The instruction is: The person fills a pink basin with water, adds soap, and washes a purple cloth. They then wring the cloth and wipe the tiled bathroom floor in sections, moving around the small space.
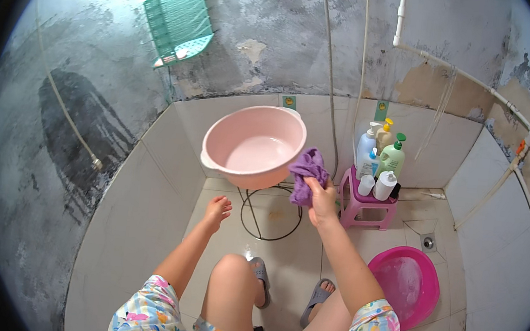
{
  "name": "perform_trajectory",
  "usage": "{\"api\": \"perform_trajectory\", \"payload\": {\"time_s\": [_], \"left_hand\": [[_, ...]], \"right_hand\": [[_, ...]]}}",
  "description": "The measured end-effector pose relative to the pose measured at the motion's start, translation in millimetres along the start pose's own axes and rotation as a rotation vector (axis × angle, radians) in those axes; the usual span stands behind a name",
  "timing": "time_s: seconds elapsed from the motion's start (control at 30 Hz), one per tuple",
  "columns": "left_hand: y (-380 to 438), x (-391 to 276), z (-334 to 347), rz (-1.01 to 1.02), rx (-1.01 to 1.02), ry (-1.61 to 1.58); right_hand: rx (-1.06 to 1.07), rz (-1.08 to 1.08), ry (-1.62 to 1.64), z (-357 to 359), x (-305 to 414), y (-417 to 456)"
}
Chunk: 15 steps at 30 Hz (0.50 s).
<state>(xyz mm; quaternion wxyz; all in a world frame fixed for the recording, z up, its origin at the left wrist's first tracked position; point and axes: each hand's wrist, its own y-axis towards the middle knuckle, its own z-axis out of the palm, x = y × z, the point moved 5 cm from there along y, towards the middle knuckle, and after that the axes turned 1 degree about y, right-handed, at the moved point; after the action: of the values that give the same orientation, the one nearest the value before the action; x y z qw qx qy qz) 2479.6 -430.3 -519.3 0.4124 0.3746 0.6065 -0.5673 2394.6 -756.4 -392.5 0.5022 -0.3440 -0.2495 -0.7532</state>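
My right hand [323, 201] grips a bunched purple cloth [308, 177], held up beside the right rim of a large light pink plastic basin [259, 148]. The basin stands tilted in view on a black wire stand [269, 238] with a round ring near the floor; no water can be made out in it. My left hand [217, 212] hangs in the air below the basin's left side, fingers loosely curled and holding nothing.
Pump bottles [392, 156] crowd a pink plastic stool [368, 211] at the right. Nearer me, a magenta basin [430, 287] holds sudsy water beside a floor drain [428, 242]. A green plastic basket [180, 23] hangs on the wall. Hoses [328, 52] run down the back wall.
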Motion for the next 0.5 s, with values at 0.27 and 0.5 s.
{"api": "perform_trajectory", "payload": {"time_s": [0.27, 0.5], "left_hand": [[76.5, 40.6, 59.6, -0.003, 0.119, 0.0], [101.0, 50.2, 64.1, 0.493, -0.03, 0.376]], "right_hand": [[0.114, 0.179, 0.193, 5.7, -33.1, 75.2], [0.235, 0.329, 0.296, 20.7, -44.5, 86.4]]}}
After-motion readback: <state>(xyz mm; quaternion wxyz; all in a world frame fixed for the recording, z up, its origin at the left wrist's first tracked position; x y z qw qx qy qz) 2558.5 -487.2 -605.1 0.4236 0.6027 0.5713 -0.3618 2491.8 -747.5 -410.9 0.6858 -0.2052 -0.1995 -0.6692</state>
